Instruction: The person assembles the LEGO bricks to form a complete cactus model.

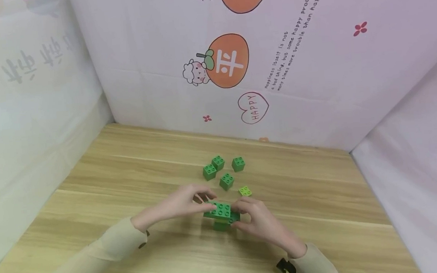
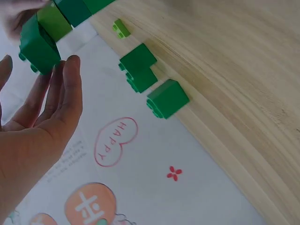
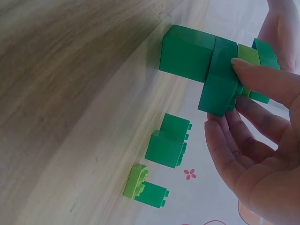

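Stack (image 1: 222,216) of green bricks, in the head view, apparently standing on the bench (image 1: 174,264), between both hands; four loose cubes (image 1: 226,181) and a loose lime brick (image 1: 245,191) just beyond. Left hand (image 1: 189,201) at one end of the top brick (image 1: 222,210), right hand (image 1: 258,218) at the opposite side. In the left wrist view, fingertips (image 2: 71,64) at the top brick's end, touching or nearly so, thumb seemingly apart: left hand loosely spread, with no firm hold visible. Directly below that brick, a lime layer (image 2: 54,22). In the right wrist view, a base cube (image 3: 187,54) and, next up, a dark brick (image 3: 219,77) with one end overhanging; right hand pinching that overhang. Step in hand, by judgement: setting the top brick in place; seating of studs hidden. Next move likely to call for a straight downward press, with the overhang steadied against tipping.
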`<state>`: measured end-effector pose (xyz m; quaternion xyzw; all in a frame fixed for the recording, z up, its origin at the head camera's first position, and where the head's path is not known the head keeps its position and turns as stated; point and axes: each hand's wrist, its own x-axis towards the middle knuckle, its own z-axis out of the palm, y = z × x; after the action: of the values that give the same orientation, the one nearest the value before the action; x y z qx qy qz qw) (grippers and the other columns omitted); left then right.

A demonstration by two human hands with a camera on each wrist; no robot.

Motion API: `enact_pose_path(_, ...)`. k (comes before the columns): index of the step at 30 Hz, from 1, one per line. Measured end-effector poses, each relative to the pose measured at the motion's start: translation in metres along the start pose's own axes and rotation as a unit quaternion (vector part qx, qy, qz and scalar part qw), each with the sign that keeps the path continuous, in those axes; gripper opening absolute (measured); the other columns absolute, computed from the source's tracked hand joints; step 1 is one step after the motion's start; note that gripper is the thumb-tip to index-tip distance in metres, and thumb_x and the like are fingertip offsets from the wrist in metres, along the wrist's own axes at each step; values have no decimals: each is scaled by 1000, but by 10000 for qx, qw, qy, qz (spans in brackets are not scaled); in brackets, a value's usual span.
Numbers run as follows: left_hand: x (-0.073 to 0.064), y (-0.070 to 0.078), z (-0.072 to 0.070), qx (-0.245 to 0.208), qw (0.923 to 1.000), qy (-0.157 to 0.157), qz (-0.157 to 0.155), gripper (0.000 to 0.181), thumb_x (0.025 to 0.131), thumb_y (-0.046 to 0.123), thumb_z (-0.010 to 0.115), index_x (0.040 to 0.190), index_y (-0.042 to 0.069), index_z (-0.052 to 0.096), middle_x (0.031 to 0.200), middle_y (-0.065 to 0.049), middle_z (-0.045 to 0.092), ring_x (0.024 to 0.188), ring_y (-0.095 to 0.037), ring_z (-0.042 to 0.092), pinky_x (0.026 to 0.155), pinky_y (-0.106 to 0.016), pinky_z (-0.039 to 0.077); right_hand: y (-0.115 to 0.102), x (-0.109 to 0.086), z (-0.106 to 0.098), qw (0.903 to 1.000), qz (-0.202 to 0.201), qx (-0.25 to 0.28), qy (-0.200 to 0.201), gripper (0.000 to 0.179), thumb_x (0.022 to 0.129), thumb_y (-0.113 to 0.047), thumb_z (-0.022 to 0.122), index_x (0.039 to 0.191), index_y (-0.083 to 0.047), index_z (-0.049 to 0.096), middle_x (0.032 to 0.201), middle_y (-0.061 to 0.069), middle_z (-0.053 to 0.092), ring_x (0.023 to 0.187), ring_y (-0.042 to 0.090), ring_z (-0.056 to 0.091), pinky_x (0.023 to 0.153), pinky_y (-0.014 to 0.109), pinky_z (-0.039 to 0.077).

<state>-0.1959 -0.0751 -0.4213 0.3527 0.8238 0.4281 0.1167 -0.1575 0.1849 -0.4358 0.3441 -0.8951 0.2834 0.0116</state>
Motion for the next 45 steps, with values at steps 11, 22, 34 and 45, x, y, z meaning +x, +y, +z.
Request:
enact_pose_path(11, 23, -22, -28, 255, 9974, 643, -194, 29, 93, 18, 68, 116, 1, 67, 112, -14, 73, 100, -24, 70, 85, -25, 61, 1, 0, -2, 9999, -3, -98, 48, 30, 76, -7, 82, 103, -6, 70, 101, 4, 71, 92, 16, 68, 81, 26, 62)
enact_pose_path(22, 52, -45, -36, 650, 9929, 664, -744, 39, 90, 12, 70, 124, -5, 61, 119, -21, 69, 100, -26, 69, 88, -33, 61, 2, 2, -4, 9997, -140, -187, 47, 30, 76, -3, 81, 103, -5, 70, 101, 5, 70, 91, 18, 69, 81, 29, 63)
enact_pose_path(34, 73, -59, -25, 997, 9837, 787, -1276, 42, 89, 13, 72, 127, -1, 60, 128, -19, 65, 108, -30, 67, 95, -40, 59, -1, 3, -4, 9997, -57, -240, 0, 31, 75, -8, 82, 104, -6, 70, 102, 4, 70, 93, 16, 68, 83, 25, 62)
enact_pose_path(45, 80, -69, -15, 1097, 9829, 719, -1295, 44, 86, 12, 75, 125, -3, 60, 121, -19, 66, 108, -29, 66, 96, -39, 59, -3, 0, -2, 9998, 49, -180, -72, 30, 76, -8, 82, 104, -6, 70, 101, 4, 70, 93, 16, 68, 83, 24, 61)
